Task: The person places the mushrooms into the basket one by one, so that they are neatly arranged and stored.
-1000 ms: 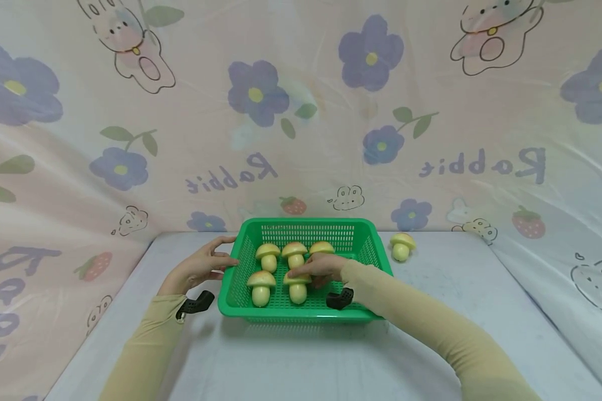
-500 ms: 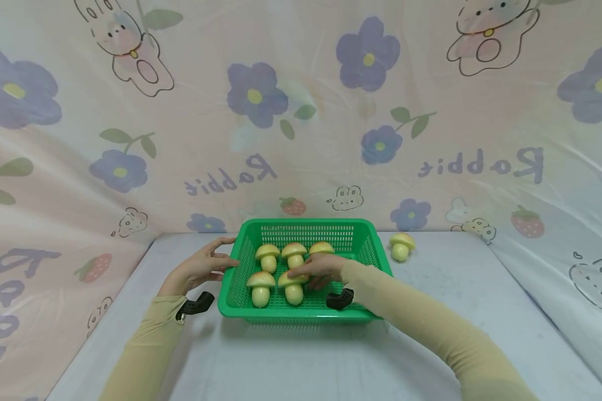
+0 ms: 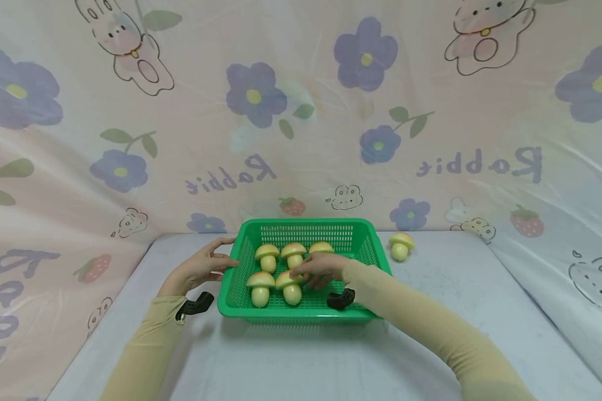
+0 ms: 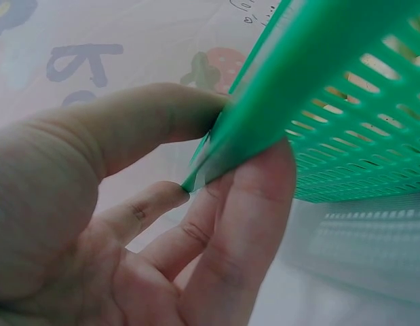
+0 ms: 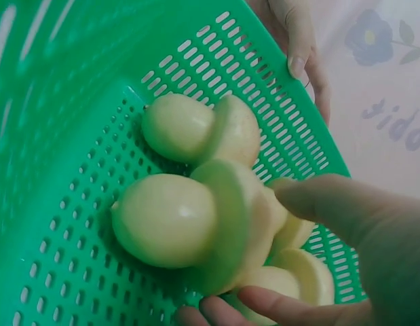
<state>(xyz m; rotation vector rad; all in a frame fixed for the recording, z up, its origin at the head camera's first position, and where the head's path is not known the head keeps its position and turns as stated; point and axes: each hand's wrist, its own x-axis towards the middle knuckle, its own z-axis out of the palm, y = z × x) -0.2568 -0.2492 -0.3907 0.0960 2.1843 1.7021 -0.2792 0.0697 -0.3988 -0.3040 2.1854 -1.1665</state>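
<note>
My left hand [image 3: 198, 270] grips the left rim of a green plastic basket [image 3: 301, 319]; the left wrist view shows the thumb over the rim [image 4: 254, 112] and fingers under it. Inside the basket lie several toy mushrooms with yellow, reddish-tinged caps and pale stems. My right hand [image 3: 323, 267] reaches in from the right, beside the front-row mushroom [image 3: 291, 294]. In the right wrist view its thumb [image 5: 311, 197] is at that mushroom's cap [image 5: 240, 227], and its fingers are spread loosely below. Left of it lies another front mushroom [image 3: 261, 295]; the back-right one [image 3: 322, 248] is partly hidden by my hand.
One more toy mushroom [image 3: 400, 246] lies on the white table [image 3: 301, 362], right of the basket. A curtain [image 3: 311, 139] printed with flowers and rabbits hangs behind and at the sides. A black device [image 3: 341, 299] sits at each wrist.
The front mushroom by my right hand has shifted a little left, towards the front-left one. My right fingers have drawn slightly away from its cap. The left hand stays on the rim.
</note>
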